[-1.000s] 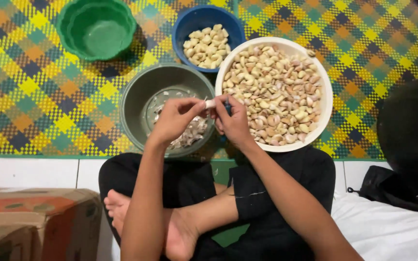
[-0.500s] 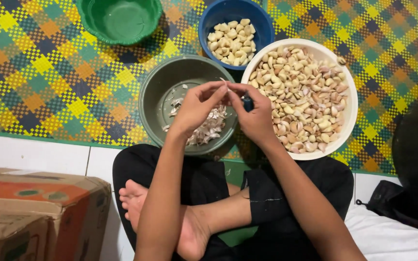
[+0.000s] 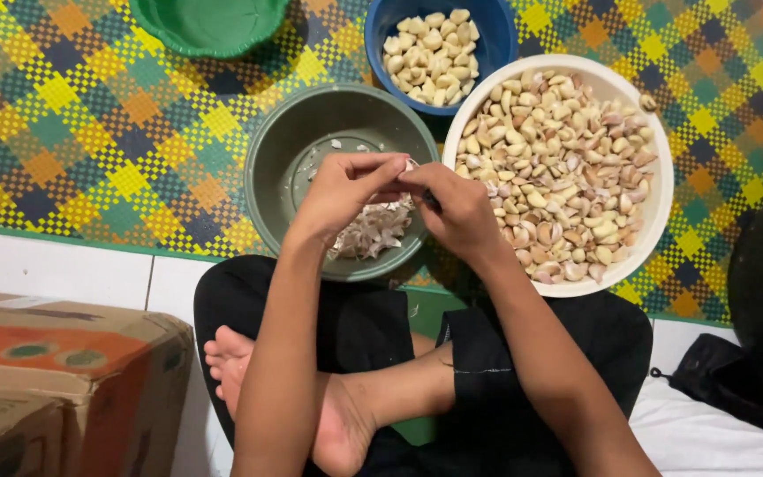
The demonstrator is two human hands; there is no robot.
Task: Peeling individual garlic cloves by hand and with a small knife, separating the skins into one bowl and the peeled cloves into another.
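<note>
Garlic clove (image 3: pixel 410 168) pinched between both hands over grey-green plastic bowl of skins (image 3: pixel 311 132).
Left hand (image 3: pixel 342 194) and right hand (image 3: pixel 461 208) have drawn closer together since a second ago; fingertips clamp the clove, peeling continues.

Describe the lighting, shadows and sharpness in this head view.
Head view: even, soft light with no harsh glare; the white bowl of garlic cloves is bright but not blown out. Faint shadows fall inside the grey-green bowl under the left hand and right hand. The centre is sharp; the dark shape at the right edge is too dim to read.
</note>
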